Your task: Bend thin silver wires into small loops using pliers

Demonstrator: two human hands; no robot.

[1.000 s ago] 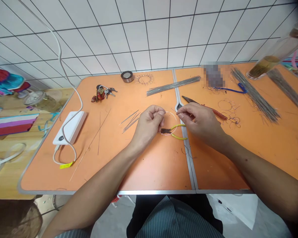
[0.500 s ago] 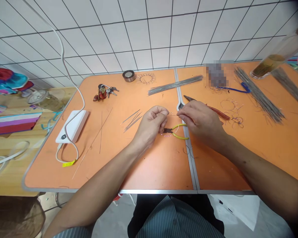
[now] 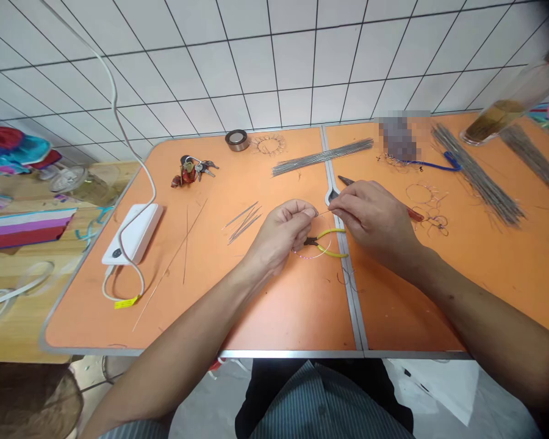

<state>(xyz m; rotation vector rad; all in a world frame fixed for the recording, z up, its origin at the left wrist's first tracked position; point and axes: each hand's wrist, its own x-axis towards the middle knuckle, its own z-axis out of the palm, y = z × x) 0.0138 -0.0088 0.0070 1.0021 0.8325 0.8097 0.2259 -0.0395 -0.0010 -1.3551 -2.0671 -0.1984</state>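
My left hand point(image 3: 281, 235) and my right hand point(image 3: 370, 216) meet above the orange table, their fingertips pinching a thin wire point(image 3: 322, 213) between them. Yellow-handled wire cutters point(image 3: 329, 241) lie just below my hands, with their dark jaws next to my left palm. A fine wire loop point(image 3: 313, 255) with small pink beads curves under the cutters. Beneath my right hand lies a pair of red-handled pliers point(image 3: 414, 214), its middle hidden by the hand.
The orange folding table point(image 3: 274, 317) has a metal seam point(image 3: 350, 292). On it are bundles of steel wire point(image 3: 322, 157), several loose needles point(image 3: 243, 223), keys point(image 3: 190, 171), a tape roll point(image 3: 236, 140), a white power bank point(image 3: 132, 234) and a tilted glass jar point(image 3: 494, 122).
My left hand has shifted right, closer to my right hand. The beaded wire loop now sits lower, under the cutters, instead of standing up beside my fingers.
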